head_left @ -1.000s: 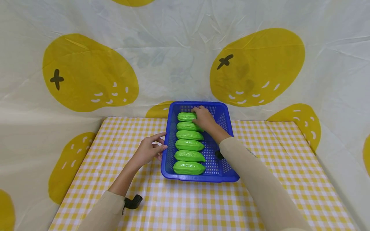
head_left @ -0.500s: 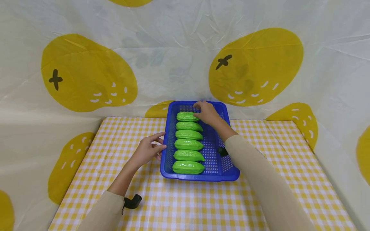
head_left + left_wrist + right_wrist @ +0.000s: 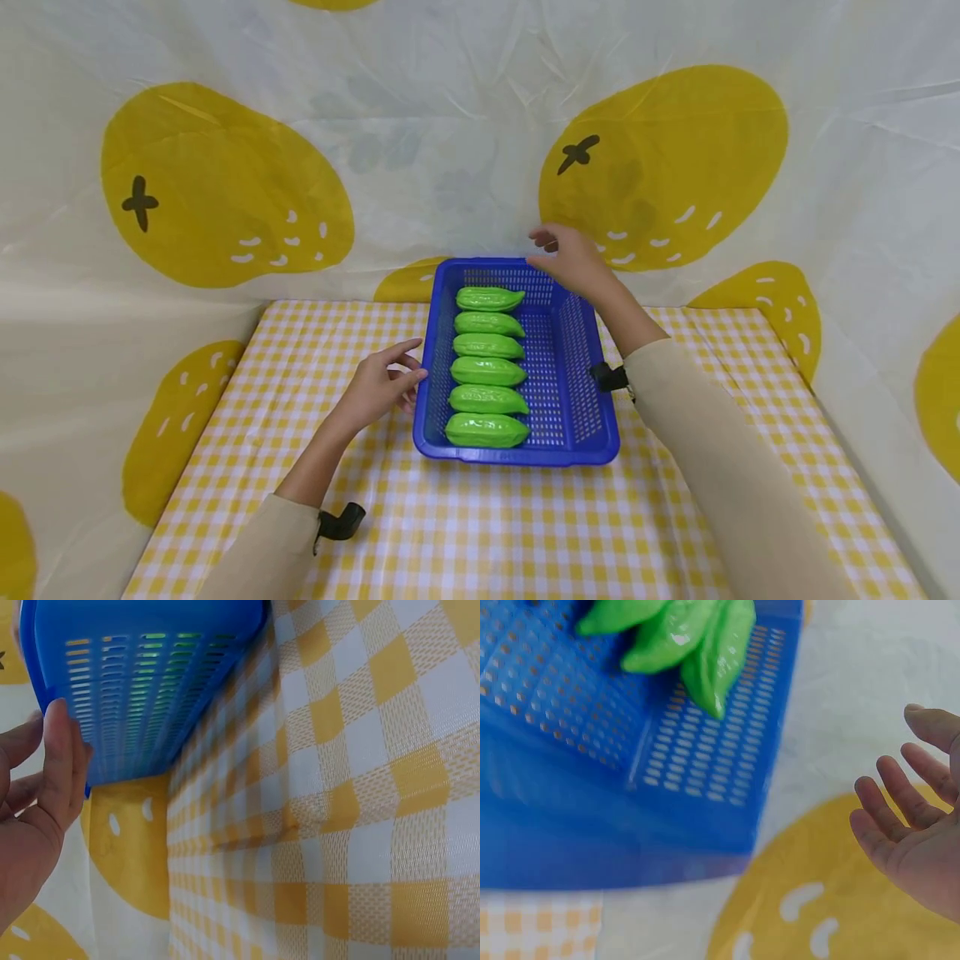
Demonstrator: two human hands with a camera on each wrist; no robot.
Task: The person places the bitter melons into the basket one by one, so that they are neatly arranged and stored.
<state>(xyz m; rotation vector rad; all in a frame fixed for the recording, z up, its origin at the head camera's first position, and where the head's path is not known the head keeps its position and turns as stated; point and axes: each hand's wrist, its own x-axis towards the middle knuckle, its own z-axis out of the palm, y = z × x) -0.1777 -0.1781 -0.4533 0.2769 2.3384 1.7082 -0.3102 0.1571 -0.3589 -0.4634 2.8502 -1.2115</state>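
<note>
Several glossy green ridged fruits, like plastic star fruits (image 3: 489, 372), lie in one column along the left half of a blue perforated basket (image 3: 517, 456). My left hand (image 3: 375, 385) is at the basket's left rim, its fingertips right at the edge; in the left wrist view the fingers (image 3: 58, 746) lie against the basket's outer wall. My right hand (image 3: 572, 257) is raised over the far right corner of the basket, holding nothing. The right wrist view shows that hand (image 3: 922, 825) with spread, relaxed fingers, beside the fruits' pointed ends.
A yellow-and-white checked cloth (image 3: 480, 533) covers the table under the basket. Behind it hangs a pale curtain (image 3: 450, 167) printed with big yellow fruits, close to the basket's far rim. Small black wrist cameras (image 3: 341, 522) sit on both sleeves.
My right hand has let go of the farthest green fruit and moved up and to the right, out over the basket's far corner. The left hand has stayed by the left rim.
</note>
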